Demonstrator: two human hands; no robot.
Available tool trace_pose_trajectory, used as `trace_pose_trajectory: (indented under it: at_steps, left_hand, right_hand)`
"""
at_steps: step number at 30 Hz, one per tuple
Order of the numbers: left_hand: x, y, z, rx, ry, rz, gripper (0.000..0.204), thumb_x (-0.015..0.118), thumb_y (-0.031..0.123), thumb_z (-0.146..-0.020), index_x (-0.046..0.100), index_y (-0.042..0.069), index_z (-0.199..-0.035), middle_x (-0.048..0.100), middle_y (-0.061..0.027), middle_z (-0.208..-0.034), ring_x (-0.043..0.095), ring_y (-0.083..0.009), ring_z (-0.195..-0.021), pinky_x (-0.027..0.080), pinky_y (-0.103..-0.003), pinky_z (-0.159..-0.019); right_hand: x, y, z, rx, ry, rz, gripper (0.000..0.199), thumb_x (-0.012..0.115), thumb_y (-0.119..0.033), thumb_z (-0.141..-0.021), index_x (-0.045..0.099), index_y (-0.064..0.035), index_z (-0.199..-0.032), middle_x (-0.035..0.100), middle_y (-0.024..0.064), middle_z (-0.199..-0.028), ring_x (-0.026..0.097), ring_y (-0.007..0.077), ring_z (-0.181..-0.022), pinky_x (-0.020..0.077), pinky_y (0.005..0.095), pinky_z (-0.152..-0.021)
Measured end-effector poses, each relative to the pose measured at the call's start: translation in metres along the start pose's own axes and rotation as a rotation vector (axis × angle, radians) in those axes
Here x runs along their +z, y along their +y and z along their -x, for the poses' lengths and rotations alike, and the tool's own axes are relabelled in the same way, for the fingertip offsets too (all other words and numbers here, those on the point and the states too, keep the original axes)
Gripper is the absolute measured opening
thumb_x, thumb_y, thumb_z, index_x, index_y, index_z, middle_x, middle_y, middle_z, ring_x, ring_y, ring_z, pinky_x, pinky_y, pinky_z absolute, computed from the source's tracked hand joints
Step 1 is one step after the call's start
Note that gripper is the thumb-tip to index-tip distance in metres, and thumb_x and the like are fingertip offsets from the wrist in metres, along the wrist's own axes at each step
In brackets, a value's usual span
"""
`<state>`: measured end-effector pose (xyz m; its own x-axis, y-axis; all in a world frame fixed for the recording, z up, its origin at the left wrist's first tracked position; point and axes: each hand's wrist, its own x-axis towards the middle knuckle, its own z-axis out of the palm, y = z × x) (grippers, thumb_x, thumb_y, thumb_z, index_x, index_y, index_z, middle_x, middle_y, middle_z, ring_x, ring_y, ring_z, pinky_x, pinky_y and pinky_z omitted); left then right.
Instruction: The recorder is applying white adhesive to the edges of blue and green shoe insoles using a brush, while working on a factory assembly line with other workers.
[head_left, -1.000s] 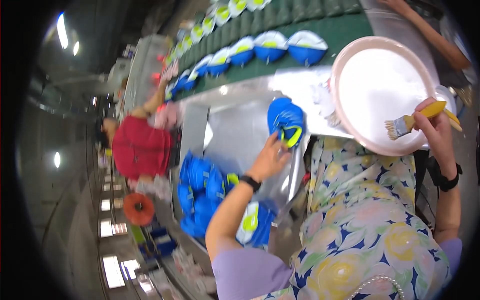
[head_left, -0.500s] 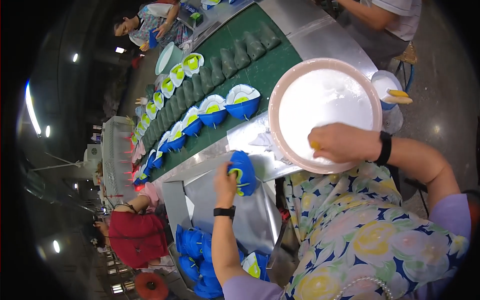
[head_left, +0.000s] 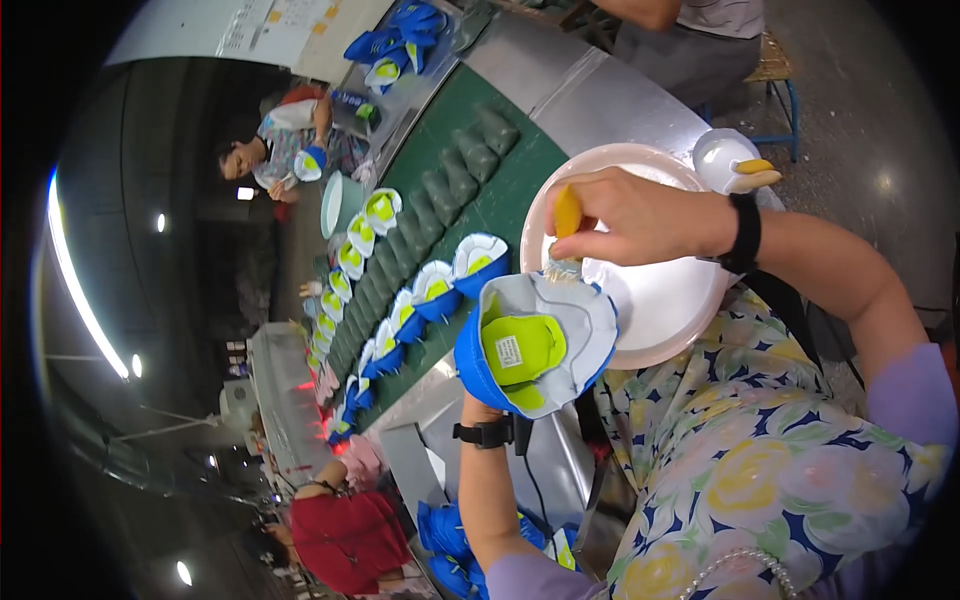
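My left hand (head_left: 482,408) is closed on a blue shoe upper (head_left: 480,365) with a white lining and a yellow-green inside piece; its fingers are mostly hidden behind the upper. The upper is tilted, its opening facing me. In my right hand (head_left: 645,212) is a brush (head_left: 567,210) with a yellow handle, its bristles touching the white lining's upper edge. Just behind and right of the upper, a pinkish basin (head_left: 635,153) holds white liquid, with my right hand and forearm above it.
Beyond lies a green conveyor belt (head_left: 520,165) with grey foot-shaped forms (head_left: 460,180) and rows of blue uppers (head_left: 435,290). More uppers (head_left: 445,530) lie low by my left arm. A white cup (head_left: 718,150) holds yellow-handled tools. Co-workers (head_left: 350,540) are around the line.
My left hand has brought the upper up and right to the basin's edge, its opening turned toward me. My right hand has lifted the brush out of the white liquid onto the lining.
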<state>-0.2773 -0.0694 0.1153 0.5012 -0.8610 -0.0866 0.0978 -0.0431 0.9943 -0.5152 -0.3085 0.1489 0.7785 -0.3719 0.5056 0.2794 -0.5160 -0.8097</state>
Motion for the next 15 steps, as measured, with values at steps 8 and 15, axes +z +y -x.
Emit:
trace_pose_trajectory:
  at_steps: [8, 15]
  left_hand:
    - [0.035, -0.031, -0.011, 0.169, 0.057, -0.208, 0.044, 0.059, 0.027, -0.100, 0.051, 0.006, -0.138, 0.063, -0.0123, -0.128, 0.065, -0.0275, -0.112, 0.054, -0.043, -0.096]
    - [0.045, -0.047, -0.023, 0.316, 0.160, -0.378, 0.044, 0.058, 0.030, -0.100, 0.052, 0.007, -0.137, 0.063, -0.0116, -0.129, 0.064, -0.0274, -0.114, 0.054, -0.044, -0.097]
  right_hand:
    - [0.004, 0.005, 0.022, 0.355, 0.243, 0.074, 0.035, 0.074, -0.027, -0.087, 0.068, 0.0073, -0.092, 0.070, 0.0194, -0.078, 0.068, 0.0254, -0.066, 0.0524, 0.0334, -0.062]
    - [0.034, 0.006, 0.037, 0.489, 0.274, -0.161, 0.037, 0.073, -0.027, -0.085, 0.066, 0.0092, -0.082, 0.070, 0.0218, -0.075, 0.070, 0.0287, -0.068, 0.0547, 0.0355, -0.064]
